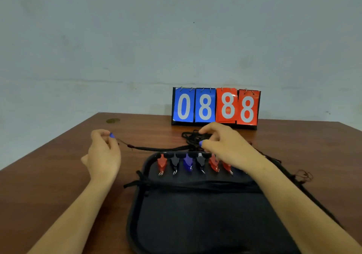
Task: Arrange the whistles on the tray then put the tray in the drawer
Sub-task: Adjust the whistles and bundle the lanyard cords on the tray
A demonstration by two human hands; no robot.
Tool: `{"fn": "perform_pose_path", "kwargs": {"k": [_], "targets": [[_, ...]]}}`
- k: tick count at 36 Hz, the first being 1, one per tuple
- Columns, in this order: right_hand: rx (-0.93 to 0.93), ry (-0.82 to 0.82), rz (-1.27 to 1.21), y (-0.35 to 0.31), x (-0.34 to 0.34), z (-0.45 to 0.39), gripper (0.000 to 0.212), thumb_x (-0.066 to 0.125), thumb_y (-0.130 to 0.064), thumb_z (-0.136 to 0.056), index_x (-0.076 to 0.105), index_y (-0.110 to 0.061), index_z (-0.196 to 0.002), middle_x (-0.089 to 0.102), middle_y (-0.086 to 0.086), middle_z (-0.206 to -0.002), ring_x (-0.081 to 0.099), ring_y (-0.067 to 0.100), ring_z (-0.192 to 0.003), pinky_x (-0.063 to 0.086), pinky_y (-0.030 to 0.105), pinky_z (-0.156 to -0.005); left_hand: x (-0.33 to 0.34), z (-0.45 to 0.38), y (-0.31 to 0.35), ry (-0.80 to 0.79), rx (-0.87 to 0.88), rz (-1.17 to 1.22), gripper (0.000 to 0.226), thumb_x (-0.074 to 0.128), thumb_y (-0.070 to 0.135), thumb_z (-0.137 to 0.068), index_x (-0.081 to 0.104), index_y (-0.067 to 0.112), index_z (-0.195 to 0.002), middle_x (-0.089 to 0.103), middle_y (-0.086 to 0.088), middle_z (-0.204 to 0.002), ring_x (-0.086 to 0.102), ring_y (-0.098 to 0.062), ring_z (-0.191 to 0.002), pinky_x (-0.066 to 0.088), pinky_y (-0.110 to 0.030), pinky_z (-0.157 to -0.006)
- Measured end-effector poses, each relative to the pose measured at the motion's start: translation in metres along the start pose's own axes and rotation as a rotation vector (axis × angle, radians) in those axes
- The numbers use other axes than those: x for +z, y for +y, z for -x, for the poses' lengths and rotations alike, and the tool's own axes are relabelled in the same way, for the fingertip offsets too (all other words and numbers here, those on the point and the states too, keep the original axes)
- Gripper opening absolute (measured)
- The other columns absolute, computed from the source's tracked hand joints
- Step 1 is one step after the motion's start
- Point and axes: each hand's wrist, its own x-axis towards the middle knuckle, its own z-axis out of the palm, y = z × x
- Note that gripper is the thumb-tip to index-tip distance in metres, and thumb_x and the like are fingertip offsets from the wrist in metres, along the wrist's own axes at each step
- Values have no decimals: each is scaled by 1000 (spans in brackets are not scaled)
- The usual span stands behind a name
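Observation:
A black tray (195,214) lies on the brown table in front of me. Several whistles, red (161,163), black (174,162) and blue (188,162), sit in a row along its far edge. My left hand (103,155) pinches a small blue whistle (111,135) left of the tray; its black lanyard (156,148) stretches right to a tangled pile of black cords (193,138). My right hand (225,146) reaches over the tray's far right corner and holds another blue whistle (201,143) at the cord pile, hiding some of the row.
A flip scoreboard (215,107) reading 0888 stands at the back of the table against the wall. More black cords (301,175) trail off the tray's right side. A small stain (113,120) marks the far left of the table (49,175).

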Motion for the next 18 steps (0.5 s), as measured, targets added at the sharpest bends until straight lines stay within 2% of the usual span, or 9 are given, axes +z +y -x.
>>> {"fn": "perform_pose_path", "kwargs": {"k": [4,7,9,12,15,18], "targets": [[-102,-103,-17,-24,38,-16,44,57,-26,-88,45,-32,-130,62,-6,-87,58,7,-71,53,34,-80,0,6,8,-33,148,-1,17,41,16,-95,44,16,-111,60,6,-84,53,-17,-78,24,-36,-99],[-178,-116,46,-33,65,-20,55,56,-24,-87,37,-34,-137,60,-5,-97,58,11,-87,51,39,-87,-5,14,16,-129,420,-78,15,43,20,-94,45,32,-102,62,10,-80,56,-12,-78,18,-25,-85],[-210,-91,113,-33,76,-19,57,55,-27,-89,32,-35,-140,55,-1,-109,55,17,-100,47,41,-91,-10,23,19,-198,586,-87,15,41,28,-91,48,36,-102,63,12,-78,55,-1,-77,18,-21,-83],[-235,-60,94,-29,82,-14,49,54,-31,-91,39,-32,-137,53,-2,-111,53,16,-103,47,39,-91,-15,33,21,-254,695,17,22,36,39,-88,47,39,-107,62,17,-79,50,8,-88,17,-8,-88],[-256,10,58,-26,80,-12,27,54,-32,-90,59,-29,-116,59,-8,-102,55,8,-95,49,36,-88,-15,35,24,-250,757,74,21,38,37,-89,42,43,-109,60,19,-81,52,4,-86,18,-5,-92],[-241,50,17,-26,78,-11,19,56,-31,-89,63,-29,-106,62,-11,-100,57,5,-91,50,35,-85,-17,36,29,-263,774,110,23,41,35,-88,40,46,-108,57,25,-83,51,5,-89,22,-6,-90]]}}
